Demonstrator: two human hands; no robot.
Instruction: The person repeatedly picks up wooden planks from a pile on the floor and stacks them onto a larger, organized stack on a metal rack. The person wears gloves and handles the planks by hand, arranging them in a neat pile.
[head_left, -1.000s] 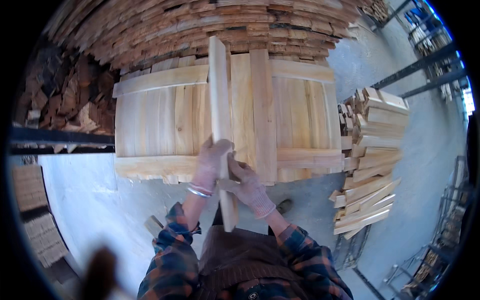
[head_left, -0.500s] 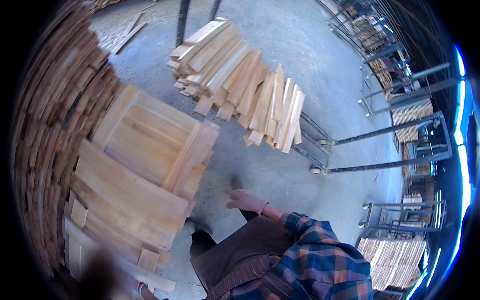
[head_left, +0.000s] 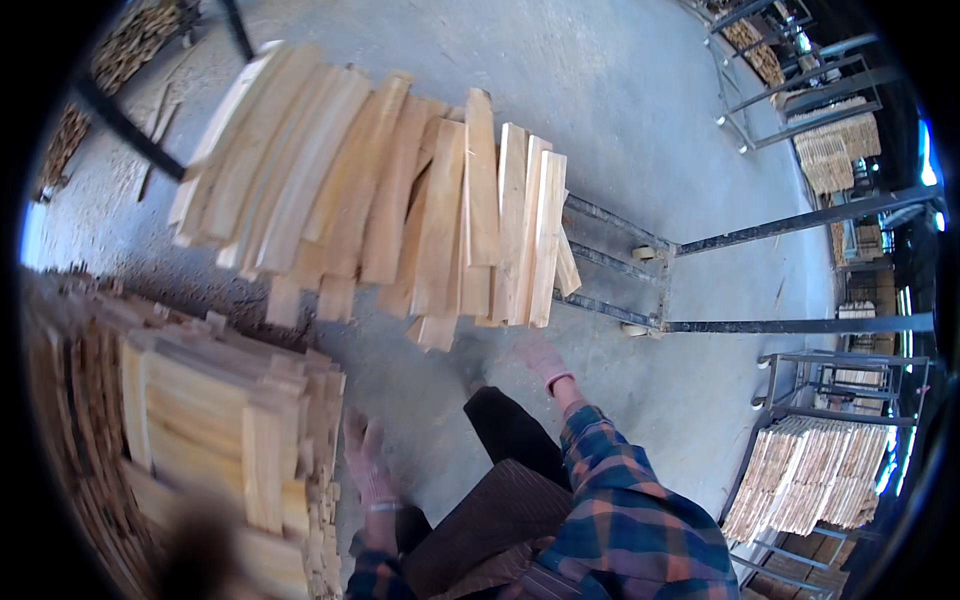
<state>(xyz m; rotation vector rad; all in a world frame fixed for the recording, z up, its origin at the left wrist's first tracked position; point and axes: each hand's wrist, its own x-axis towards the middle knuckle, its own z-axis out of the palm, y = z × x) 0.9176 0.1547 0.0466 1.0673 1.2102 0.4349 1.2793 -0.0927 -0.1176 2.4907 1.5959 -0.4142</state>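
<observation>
My left hand (head_left: 370, 462), in a pale pinkish glove, is beside the right side of a stack of wooden boards (head_left: 195, 405). Its fingers point forward, partly apart, with nothing in them. My right hand (head_left: 541, 360), gloved alike, reaches forward over the floor, just short of the near ends of some loose planks (head_left: 435, 220). Motion smears its fingers, and I see nothing in it. These light planks lie side by side in a fanned heap on a dark metal cart (head_left: 610, 258), some overlapping and askew.
The cart's long handle frame (head_left: 800, 326) juts out to the right. Beyond are further metal carts (head_left: 850, 390) and piles of stacked slats (head_left: 810, 480). Dark uprights (head_left: 130, 130) stand at the far left. A dark blurred shape (head_left: 200, 545) covers part of the near-left stack.
My view has swung left and nearer to the plank heap. My left hand has come off the board stack's near-left area to its right side. My right hand has reached forward toward the planks.
</observation>
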